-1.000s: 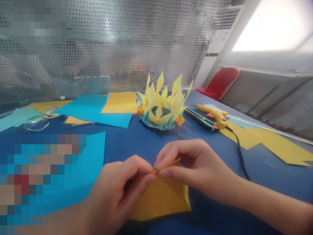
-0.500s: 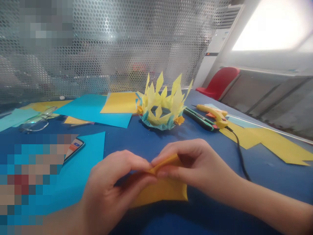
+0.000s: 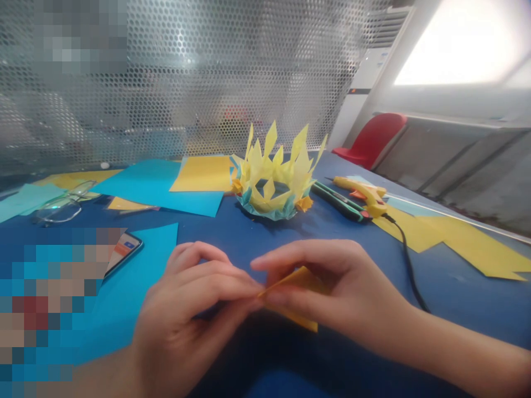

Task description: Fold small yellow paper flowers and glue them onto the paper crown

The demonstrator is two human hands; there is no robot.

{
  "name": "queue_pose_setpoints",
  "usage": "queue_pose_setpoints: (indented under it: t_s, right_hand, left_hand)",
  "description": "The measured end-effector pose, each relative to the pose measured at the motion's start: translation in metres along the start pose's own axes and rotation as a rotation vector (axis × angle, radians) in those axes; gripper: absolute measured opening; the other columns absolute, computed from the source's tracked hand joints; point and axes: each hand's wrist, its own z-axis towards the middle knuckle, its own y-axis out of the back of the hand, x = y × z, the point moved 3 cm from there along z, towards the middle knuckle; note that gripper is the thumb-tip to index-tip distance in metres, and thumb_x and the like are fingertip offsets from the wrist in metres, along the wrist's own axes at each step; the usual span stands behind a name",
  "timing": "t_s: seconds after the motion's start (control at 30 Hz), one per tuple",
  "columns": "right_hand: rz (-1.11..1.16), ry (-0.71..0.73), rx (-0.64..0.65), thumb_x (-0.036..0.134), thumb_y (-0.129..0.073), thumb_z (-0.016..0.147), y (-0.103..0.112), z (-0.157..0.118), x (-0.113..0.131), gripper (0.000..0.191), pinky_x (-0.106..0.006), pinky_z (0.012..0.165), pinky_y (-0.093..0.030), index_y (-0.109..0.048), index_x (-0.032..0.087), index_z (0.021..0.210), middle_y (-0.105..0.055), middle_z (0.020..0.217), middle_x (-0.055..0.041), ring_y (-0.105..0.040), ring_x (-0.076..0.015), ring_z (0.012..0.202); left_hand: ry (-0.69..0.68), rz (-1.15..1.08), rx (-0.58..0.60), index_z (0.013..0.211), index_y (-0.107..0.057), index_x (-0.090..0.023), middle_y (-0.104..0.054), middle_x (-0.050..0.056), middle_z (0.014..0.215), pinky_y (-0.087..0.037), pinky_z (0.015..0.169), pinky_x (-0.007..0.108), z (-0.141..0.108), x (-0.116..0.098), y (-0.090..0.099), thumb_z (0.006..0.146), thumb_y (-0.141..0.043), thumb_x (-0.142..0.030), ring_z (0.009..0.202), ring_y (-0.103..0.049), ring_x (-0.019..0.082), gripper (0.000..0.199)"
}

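Note:
A folded piece of orange-yellow paper (image 3: 305,319) is held between my two hands, low in the middle of the view. My left hand (image 3: 194,309) pinches its left tip between thumb and forefinger. From the right, my right hand (image 3: 327,282) has its thumb against the near side, while its forefinger reaches forward above the fold. My fingers cover much of the paper. Beyond my hands stands a paper crown (image 3: 276,177) with pale yellow points, a light teal base and small orange pieces at its sides.
A yellow glue gun (image 3: 360,193) with a black cord and a green cutter (image 3: 340,202) lie right of the crown. Yellow sheets (image 3: 452,235) spread at right. Blue sheets (image 3: 161,182), glasses (image 3: 62,207) and a phone (image 3: 126,249) lie left. Perforated metal panel (image 3: 186,83) rises behind.
The paper is turned and folded narrower, so less of it shows below my hands. My left fingers moved to its tip. My right forefinger lifted off the fold.

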Motion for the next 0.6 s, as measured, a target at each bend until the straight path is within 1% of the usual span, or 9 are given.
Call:
queue_pose_setpoints:
  t_s: [0.03, 0.13, 0.27, 0.4, 0.47, 0.6]
  right_hand:
    - [-0.011, 0.027, 0.004, 0.01, -0.076, 0.078, 0.0001, 0.0001, 0.0007, 0.02, -0.01, 0.068, -0.055, -0.079, 0.022, 0.093, -0.079, 0.083, 0.0025, -0.073, -0.0087, 0.075]
    - [-0.056, 0.091, -0.006, 0.008, -0.073, 0.079, 0.0006, 0.0013, 0.0034, 0.014, -0.01, 0.066, -0.055, -0.08, 0.02, 0.084, -0.078, 0.076, 0.0009, -0.072, -0.0083, 0.07]
    - [-0.055, 0.132, -0.023, 0.01, -0.076, 0.076, 0.0004, 0.0029, 0.0063, 0.009, -0.012, 0.067, -0.055, -0.08, 0.018, 0.079, -0.074, 0.074, -0.0012, -0.069, -0.0084, 0.068]
    - [0.031, 0.07, 0.001, 0.007, -0.078, 0.074, -0.0005, 0.0026, 0.0036, 0.013, -0.01, 0.067, -0.054, -0.081, 0.019, 0.079, -0.071, 0.076, 0.0, -0.067, -0.007, 0.069]
    - [0.059, 0.042, 0.012, 0.007, -0.078, 0.073, -0.0007, 0.0025, 0.0019, 0.016, -0.009, 0.064, -0.053, -0.081, 0.021, 0.079, -0.07, 0.076, 0.0007, -0.066, -0.0063, 0.069]
    - [0.042, 0.049, 0.004, 0.007, -0.077, 0.075, -0.0002, 0.0028, 0.0015, 0.016, -0.008, 0.06, -0.052, -0.081, 0.022, 0.08, -0.07, 0.076, 0.0008, -0.065, -0.0056, 0.067]
  left_hand:
    - [-0.001, 0.001, 0.002, 0.085, -0.066, -0.021, -0.074, -0.007, 0.078, -0.047, 0.078, 0.029, -0.0001, -0.0002, -0.0001, 0.087, -0.067, -0.009, 0.07, -0.061, 0.009, 0.012]
    - [-0.017, 0.007, 0.002, 0.084, -0.065, -0.02, -0.073, -0.007, 0.076, -0.047, 0.079, 0.029, -0.0011, -0.0012, 0.0001, 0.085, -0.067, -0.006, 0.069, -0.062, 0.009, 0.014]
    - [-0.025, -0.014, -0.002, 0.083, -0.066, -0.019, -0.073, -0.005, 0.078, -0.047, 0.08, 0.03, -0.0024, -0.0029, 0.0004, 0.084, -0.067, -0.003, 0.069, -0.063, 0.009, 0.016]
    - [-0.044, -0.035, -0.007, 0.081, -0.066, -0.017, -0.072, -0.004, 0.076, -0.048, 0.078, 0.03, -0.0022, -0.0048, 0.001, 0.084, -0.066, -0.001, 0.068, -0.062, 0.009, 0.017]
    - [-0.055, -0.039, 0.0, 0.081, -0.066, -0.017, -0.073, -0.004, 0.076, -0.048, 0.078, 0.031, -0.0021, -0.0055, 0.0011, 0.082, -0.066, 0.0, 0.068, -0.062, 0.01, 0.017]
    - [-0.039, -0.034, -0.016, 0.082, -0.067, -0.018, -0.074, -0.004, 0.075, -0.048, 0.077, 0.033, -0.0018, -0.0044, 0.0011, 0.083, -0.067, -0.003, 0.066, -0.063, 0.011, 0.015]
